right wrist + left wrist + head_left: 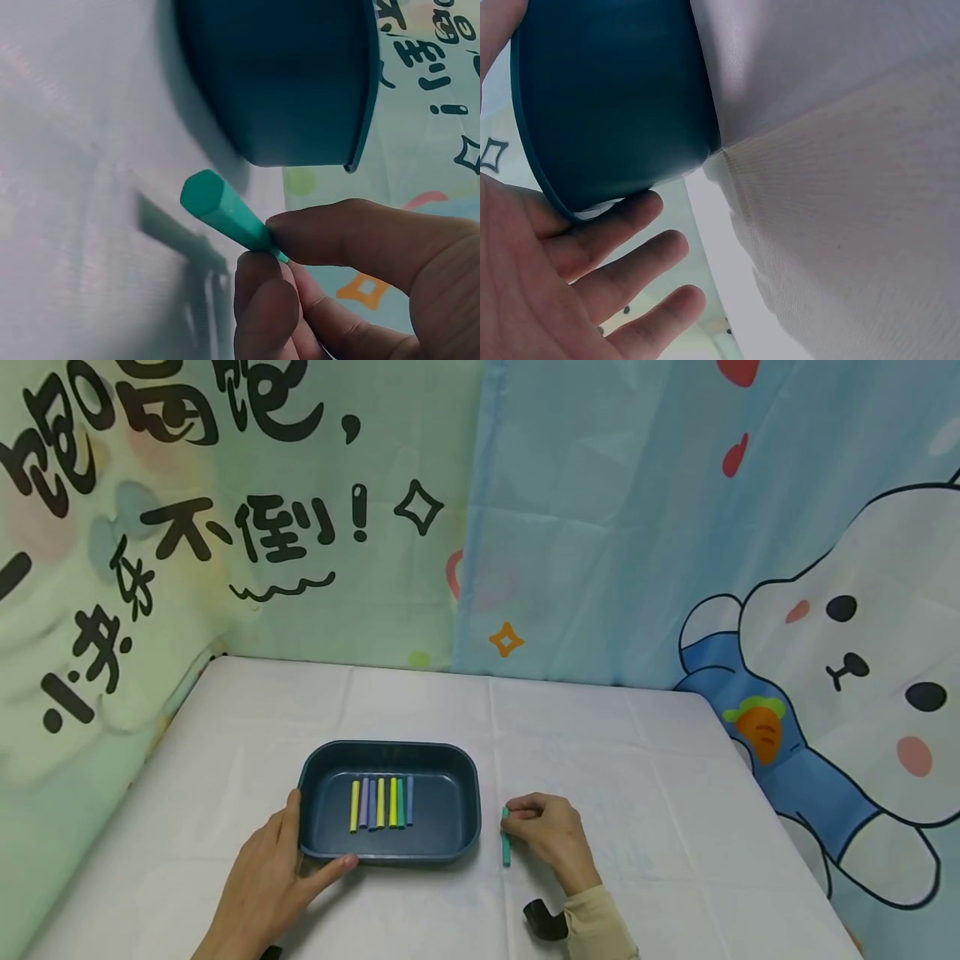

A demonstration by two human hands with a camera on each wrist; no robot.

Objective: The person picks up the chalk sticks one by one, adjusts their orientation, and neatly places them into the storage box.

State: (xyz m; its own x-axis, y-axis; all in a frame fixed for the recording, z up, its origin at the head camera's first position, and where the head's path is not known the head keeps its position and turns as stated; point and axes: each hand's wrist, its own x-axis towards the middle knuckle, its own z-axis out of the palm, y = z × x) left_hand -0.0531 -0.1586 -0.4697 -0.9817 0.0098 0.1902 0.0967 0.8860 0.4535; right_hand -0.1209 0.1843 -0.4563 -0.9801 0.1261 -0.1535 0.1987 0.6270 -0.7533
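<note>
A dark blue rectangular tray stands on the white-covered table. Inside it several coloured sticks lie side by side: yellow, purple, blue and green. My left hand spans the tray's near left corner, thumb along the front wall and fingers at the left side. In the left wrist view, its outer fingers extend loosely, apart from the tray. To the right of the tray, my right hand pinches a green hexagonal stick between thumb and fingertips. The stick's flat end points toward the right wrist camera.
White cloth covers the table. Printed curtains hang along its back and left edges, one showing a large white cartoon animal. A small black object sits at the right wrist, by the beige sleeve.
</note>
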